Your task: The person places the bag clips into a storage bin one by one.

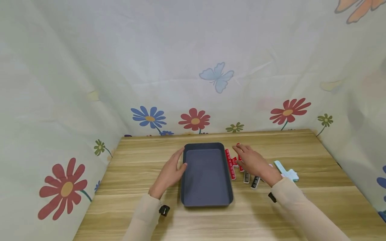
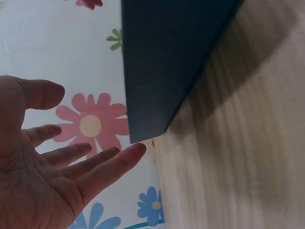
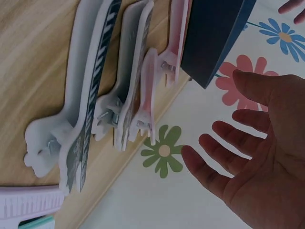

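A dark blue-grey rectangular tray (image 1: 207, 180) lies on the table. My left hand (image 1: 170, 170) is at its left side, fingers spread; the left wrist view shows the fingertips beside a tray corner (image 2: 147, 95). To the right, my right hand (image 1: 254, 162) hovers over a group of clips with nothing in its grasp. A red clip (image 1: 230, 164) lies alongside the tray, with a second red clip (image 1: 241, 166) partly under the hand. Two black-and-white clips (image 1: 255, 182) are nearer me. In the right wrist view, a large white-backed clip (image 3: 78, 95) shows its spring.
Farther right lies a light blue clip (image 1: 280, 167) with a pale purple one close to it. The wood-grain table (image 1: 144, 150) meets a flower-printed cloth (image 1: 169, 83) behind and on both sides.
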A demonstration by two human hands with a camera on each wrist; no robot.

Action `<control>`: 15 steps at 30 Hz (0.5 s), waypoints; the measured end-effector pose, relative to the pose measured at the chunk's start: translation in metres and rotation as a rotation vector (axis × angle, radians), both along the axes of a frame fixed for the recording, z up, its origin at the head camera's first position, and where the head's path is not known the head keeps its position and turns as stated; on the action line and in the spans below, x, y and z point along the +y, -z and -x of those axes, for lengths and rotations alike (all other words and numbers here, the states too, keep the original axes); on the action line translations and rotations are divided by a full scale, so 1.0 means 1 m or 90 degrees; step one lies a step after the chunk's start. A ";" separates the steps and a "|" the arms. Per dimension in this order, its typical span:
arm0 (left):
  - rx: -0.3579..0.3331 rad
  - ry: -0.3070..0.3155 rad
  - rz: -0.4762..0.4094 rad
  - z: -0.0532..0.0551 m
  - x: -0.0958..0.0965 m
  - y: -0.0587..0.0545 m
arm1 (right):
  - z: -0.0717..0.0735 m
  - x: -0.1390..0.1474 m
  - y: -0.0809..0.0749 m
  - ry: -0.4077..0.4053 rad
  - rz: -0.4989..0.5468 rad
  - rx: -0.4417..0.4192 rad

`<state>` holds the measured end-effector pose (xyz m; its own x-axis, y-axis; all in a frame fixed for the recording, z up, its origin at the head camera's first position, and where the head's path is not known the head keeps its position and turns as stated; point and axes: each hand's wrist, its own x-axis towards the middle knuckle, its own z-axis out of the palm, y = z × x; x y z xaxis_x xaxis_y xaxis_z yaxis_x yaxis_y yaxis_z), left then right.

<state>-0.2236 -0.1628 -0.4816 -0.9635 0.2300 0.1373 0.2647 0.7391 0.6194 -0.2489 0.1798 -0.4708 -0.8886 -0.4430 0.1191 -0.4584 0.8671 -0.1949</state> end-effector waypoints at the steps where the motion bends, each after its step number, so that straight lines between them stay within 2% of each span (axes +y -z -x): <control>1: -0.002 -0.003 -0.004 0.000 0.000 0.002 | 0.000 -0.001 0.001 -0.002 -0.008 -0.002; 8: -0.017 -0.009 -0.034 -0.002 -0.002 0.010 | 0.001 -0.005 0.007 -0.005 -0.068 -0.023; 15: -0.038 -0.009 -0.061 -0.002 -0.004 0.019 | 0.007 -0.004 0.015 -0.014 -0.073 -0.046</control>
